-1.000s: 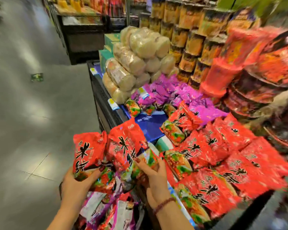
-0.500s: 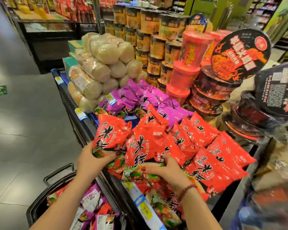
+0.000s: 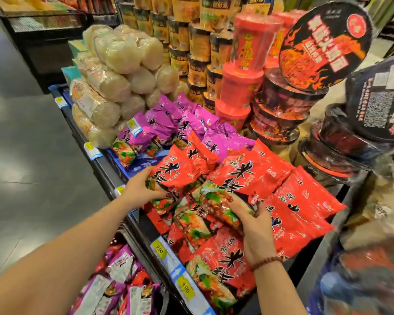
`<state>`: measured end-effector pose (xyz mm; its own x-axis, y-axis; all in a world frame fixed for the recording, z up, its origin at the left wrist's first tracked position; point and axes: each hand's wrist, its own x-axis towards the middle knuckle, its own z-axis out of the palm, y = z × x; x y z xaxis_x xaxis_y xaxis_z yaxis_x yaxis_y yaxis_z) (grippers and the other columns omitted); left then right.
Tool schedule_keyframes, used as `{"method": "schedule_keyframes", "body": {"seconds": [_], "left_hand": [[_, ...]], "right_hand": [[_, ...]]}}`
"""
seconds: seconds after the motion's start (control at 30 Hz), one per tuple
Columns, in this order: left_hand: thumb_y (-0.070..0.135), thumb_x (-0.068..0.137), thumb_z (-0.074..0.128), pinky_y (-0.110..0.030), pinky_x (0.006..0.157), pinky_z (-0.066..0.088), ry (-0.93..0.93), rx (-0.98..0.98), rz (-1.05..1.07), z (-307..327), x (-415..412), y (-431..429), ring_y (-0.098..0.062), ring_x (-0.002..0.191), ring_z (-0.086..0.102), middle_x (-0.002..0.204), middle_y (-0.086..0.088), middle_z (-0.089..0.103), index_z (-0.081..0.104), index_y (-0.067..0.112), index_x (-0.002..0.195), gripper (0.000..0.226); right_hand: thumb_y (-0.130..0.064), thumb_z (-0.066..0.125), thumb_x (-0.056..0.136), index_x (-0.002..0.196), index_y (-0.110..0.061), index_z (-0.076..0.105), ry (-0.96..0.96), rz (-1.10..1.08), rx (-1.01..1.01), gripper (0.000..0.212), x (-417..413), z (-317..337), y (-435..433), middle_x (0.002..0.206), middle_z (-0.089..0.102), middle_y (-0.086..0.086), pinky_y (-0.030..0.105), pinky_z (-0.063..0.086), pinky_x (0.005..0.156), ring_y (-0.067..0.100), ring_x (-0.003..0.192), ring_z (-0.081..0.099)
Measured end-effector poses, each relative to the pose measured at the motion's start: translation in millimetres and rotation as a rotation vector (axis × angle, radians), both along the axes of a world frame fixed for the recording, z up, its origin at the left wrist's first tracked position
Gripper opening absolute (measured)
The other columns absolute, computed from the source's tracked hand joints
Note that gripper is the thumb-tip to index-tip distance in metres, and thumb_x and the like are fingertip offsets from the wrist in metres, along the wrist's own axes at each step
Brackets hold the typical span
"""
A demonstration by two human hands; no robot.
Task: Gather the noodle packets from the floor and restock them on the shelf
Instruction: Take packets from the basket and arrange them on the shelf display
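At shelf [image 3: 106, 169] front edge, left hand [image 3: 139, 190] fingers curled round a red packet [image 3: 176, 169], right hand [image 3: 255, 228] fingers holding second packet [image 3: 241, 176] just beside it

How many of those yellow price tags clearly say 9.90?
2. Both sit at the near end of the shelf rail: one yellow price tag beside the front red packets, the other just below it, nearer the camera. Tags farther along are too blurred to read.

Red noodle packets [image 3: 243, 176]: glossy, crinkled plastic film (purple packets [image 3: 159, 123] too); shelf rail [image 3: 107, 171], perhaps matt metal.
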<state>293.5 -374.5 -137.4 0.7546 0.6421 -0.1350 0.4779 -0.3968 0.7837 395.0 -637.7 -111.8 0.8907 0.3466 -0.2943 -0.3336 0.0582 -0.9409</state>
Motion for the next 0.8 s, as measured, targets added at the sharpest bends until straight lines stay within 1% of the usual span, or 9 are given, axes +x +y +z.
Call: {"method": "schedule_keyframes", "body": {"seconds": [0.07, 0.17, 0.23, 0.33, 0.4, 0.47, 0.53, 0.67, 0.8], "left_hand": [[0.027, 0.060, 0.089, -0.027, 0.084, 0.043, 0.050, 0.013, -0.060, -8, 4, -1, -0.019, 0.104, 0.061, 0.109, 0.005, 0.063, 0.049, 0.023, 0.131, 0.082], [0.025, 0.071, 0.084, -0.026, 0.095, 0.038, 0.084, 0.019, -0.154, -18, 7, 0, -0.018, 0.123, 0.050, 0.131, 0.006, 0.051, 0.031, 0.028, 0.146, 0.092], [0.030, 0.073, 0.083, -0.029, 0.107, 0.031, 0.090, 0.066, -0.235, -19, 8, 1, -0.015, 0.141, 0.027, 0.157, 0.004, 0.021, 0.008, 0.039, 0.151, 0.108], [0.041, 0.075, 0.079, -0.036, 0.112, 0.026, 0.049, 0.161, -0.317, -16, 12, -3, -0.009, 0.147, -0.003, 0.157, 0.017, -0.021, -0.007, 0.055, 0.144, 0.111], [0.056, 0.080, 0.067, -0.058, 0.113, 0.022, 0.059, 0.240, -0.353, -18, 18, -9, -0.016, 0.148, -0.009, 0.154, 0.022, -0.024, -0.006, 0.061, 0.142, 0.096], [0.072, 0.079, 0.050, -0.071, 0.108, 0.015, 0.165, 0.282, -0.377, -22, 24, -19, -0.023, 0.148, -0.013, 0.155, 0.019, -0.023, -0.007, 0.065, 0.138, 0.082], [0.085, 0.071, 0.040, -0.071, 0.107, 0.015, 0.270, 0.328, -0.396, -27, 28, -27, -0.028, 0.147, -0.014, 0.156, 0.015, -0.026, -0.013, 0.063, 0.135, 0.087], [0.066, 0.078, 0.062, -0.071, 0.105, 0.014, 0.369, 0.406, -0.408, -30, 31, -32, -0.031, 0.146, -0.016, 0.154, 0.011, -0.032, -0.022, 0.054, 0.140, 0.106], [0.074, 0.075, 0.058, -0.070, 0.108, 0.014, 0.409, 0.368, -0.453, -26, 31, -28, -0.029, 0.146, -0.018, 0.154, 0.011, -0.034, -0.025, 0.055, 0.138, 0.106]], "right_hand": [[-0.064, 0.090, 0.020, 0.149, -0.013, 0.023, -0.021, -0.049, -0.003, 0.155, 4, 2, -2, 0.142, 0.044, 0.008, 0.054, 0.044, 0.103, 0.030, 0.125, 0.050], [-0.035, 0.092, 0.055, 0.150, -0.008, 0.022, 0.009, -0.059, 0.004, 0.121, 7, 6, -2, 0.139, 0.044, 0.007, 0.053, 0.045, 0.102, 0.028, 0.123, 0.052], [-0.019, 0.084, 0.070, 0.149, -0.007, 0.024, 0.013, -0.052, -0.021, 0.100, 14, -3, -4, 0.137, 0.043, 0.005, 0.050, 0.046, 0.102, 0.026, 0.120, 0.053], [-0.016, 0.080, 0.075, 0.149, -0.006, 0.024, -0.007, -0.046, -0.072, 0.094, 17, -6, -4, 0.136, 0.039, 0.003, 0.046, 0.043, 0.106, 0.023, 0.122, 0.049], [-0.018, 0.081, 0.074, 0.150, -0.007, 0.024, 0.001, -0.043, -0.079, 0.096, 16, -7, -4, 0.136, 0.039, 0.002, 0.048, 0.043, 0.106, 0.025, 0.124, 0.048], [-0.020, 0.083, 0.072, 0.148, -0.008, 0.026, -0.003, -0.038, -0.094, 0.096, 16, -11, -3, 0.139, 0.041, 0.005, 0.048, 0.044, 0.104, 0.026, 0.122, 0.051], [-0.019, 0.083, 0.072, 0.149, -0.008, 0.026, -0.003, -0.032, -0.113, 0.096, 16, -12, -2, 0.143, 0.039, 0.007, 0.049, 0.044, 0.105, 0.027, 0.124, 0.050], [-0.025, 0.083, 0.071, 0.152, -0.012, 0.021, -0.004, -0.055, -0.067, 0.102, 18, -7, -4, 0.149, 0.036, 0.005, 0.049, 0.042, 0.106, 0.026, 0.128, 0.048], [-0.023, 0.079, 0.078, 0.153, -0.011, 0.018, -0.048, -0.158, 0.007, 0.097, 31, 8, -14, 0.148, 0.033, -0.001, 0.037, 0.033, 0.111, 0.018, 0.134, 0.039]]}}
